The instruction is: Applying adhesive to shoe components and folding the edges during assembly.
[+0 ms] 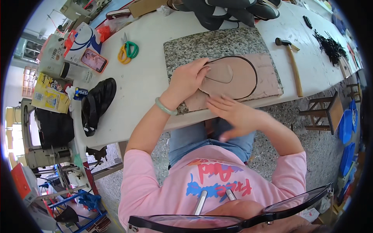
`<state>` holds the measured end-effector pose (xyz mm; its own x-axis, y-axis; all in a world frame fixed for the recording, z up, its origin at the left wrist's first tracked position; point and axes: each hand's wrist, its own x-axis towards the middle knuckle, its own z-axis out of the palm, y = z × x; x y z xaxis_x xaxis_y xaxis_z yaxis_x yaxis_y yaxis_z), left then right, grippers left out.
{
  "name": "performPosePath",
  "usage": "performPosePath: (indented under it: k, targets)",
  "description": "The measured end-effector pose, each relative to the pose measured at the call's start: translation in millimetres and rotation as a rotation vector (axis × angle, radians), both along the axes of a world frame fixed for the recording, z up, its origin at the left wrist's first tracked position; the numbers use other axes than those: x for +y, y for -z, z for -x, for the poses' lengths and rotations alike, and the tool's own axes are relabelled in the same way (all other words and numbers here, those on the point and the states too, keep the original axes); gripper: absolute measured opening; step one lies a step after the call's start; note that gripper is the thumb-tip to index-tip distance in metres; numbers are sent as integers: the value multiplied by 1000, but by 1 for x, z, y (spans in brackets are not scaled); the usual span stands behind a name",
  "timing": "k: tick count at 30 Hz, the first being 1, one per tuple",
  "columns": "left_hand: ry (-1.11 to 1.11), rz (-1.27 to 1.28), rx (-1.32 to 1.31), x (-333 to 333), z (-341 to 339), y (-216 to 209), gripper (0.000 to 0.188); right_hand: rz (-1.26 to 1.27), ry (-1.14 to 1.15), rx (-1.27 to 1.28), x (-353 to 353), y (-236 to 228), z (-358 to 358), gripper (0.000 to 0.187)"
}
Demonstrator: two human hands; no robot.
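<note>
A flat, beige, rounded shoe piece point(241, 75) with a black edge lies on a pinkish board point(267, 73), which rests on a speckled stone slab point(217, 42). My left hand point(189, 79), below a pale green bangle point(165, 106), is closed on the left end of the piece, its fingers bent over the edge. My right hand point(237, 116) is at the near edge of the piece, fingers stretched out and slightly blurred, holding nothing. Its fingertips reach the near rim; whether they press on it I cannot tell.
A hammer point(292, 70) lies right of the slab, with black strips point(330, 48) beyond it. Scissors point(127, 50), a black shoe point(99, 105) and a phone point(94, 60) are on the left. Dark shoe parts point(221, 11) are piled behind. A wooden stool point(324, 114) stands at right.
</note>
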<state>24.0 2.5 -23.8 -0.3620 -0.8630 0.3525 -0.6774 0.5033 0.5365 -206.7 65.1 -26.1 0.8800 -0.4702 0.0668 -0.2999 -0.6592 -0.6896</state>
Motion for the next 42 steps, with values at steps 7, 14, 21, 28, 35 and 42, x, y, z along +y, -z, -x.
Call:
performPosePath:
  k: [7, 14, 21, 28, 35, 42]
  targets:
    - [-17, -242, -290, -41, 8, -23, 37, 715, 1459, 535, -119, 16, 194, 47]
    - [152, -404, -224, -99, 34, -13, 32, -12, 1524, 178, -143, 25, 199, 44]
    - [71, -415, -154, -119, 72, -11, 27, 607, 955, -229, -66, -42, 83, 47]
    - [53, -340, -251, -127, 79, 2, 27, 622, 913, -24, -57, -22, 74, 47]
    - [12, -354, -348, -117, 85, -17, 21, 643, 942, 105, -42, -24, 79, 46]
    - [27, -370, -337, -104, 89, -26, 23, 586, 973, 48, -24, -15, 88, 49]
